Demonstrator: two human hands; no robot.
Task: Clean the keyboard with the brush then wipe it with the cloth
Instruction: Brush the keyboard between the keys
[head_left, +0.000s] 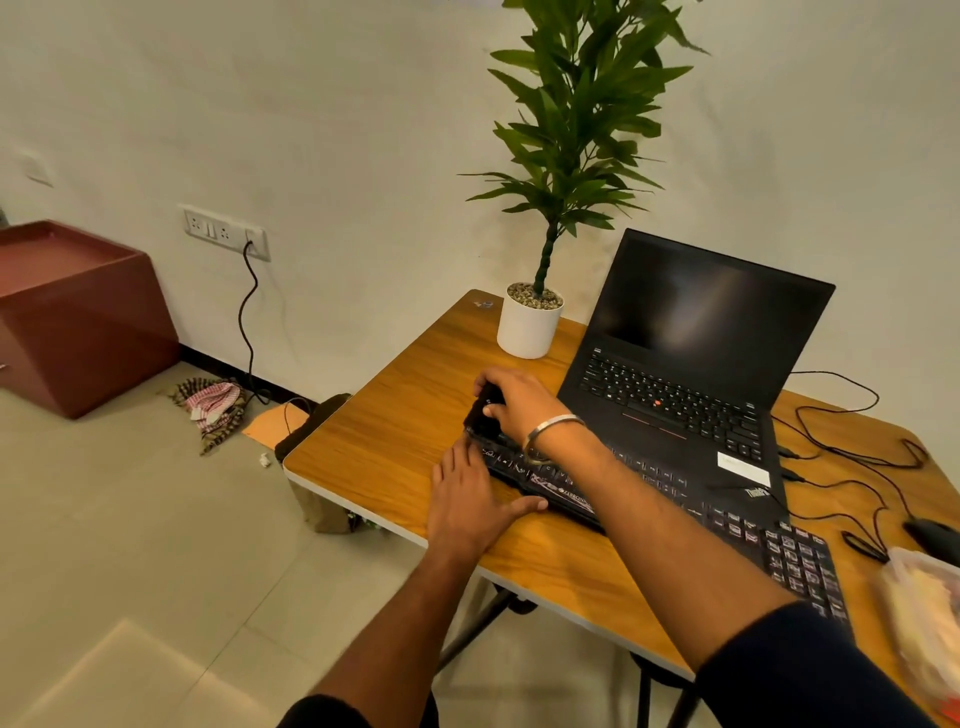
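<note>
We're at the left end of the keyboard (675, 499), which lies diagonally across the wooden bench (395, 431), just in front of the open laptop (685, 374). Our right hand (519, 405) reaches across, fingers clenched round a small black object at the keyboard's far-left corner. It reads as the brush (485, 413), though the bristles are too dark to make out. Grip is from above, likely so the head can sweep along the key rows.

Our left hand (467, 499) is flat on the bench, fingers released and straight, thumb against the keyboard's front edge and fingertips at its left end. Probably bracing so the board doesn't slide under the strokes.

Brushing step appears to be in hand; wipe not yet done. No cloth clearly seen on the bench; a checked rag (213, 405) lies on the floor by the wall, and we can't tell if that's the one.

Potted plant (530, 322) sits at the back left of the bench, a mouse (935, 535) and cables at the right, all clear of the strokes.
</note>
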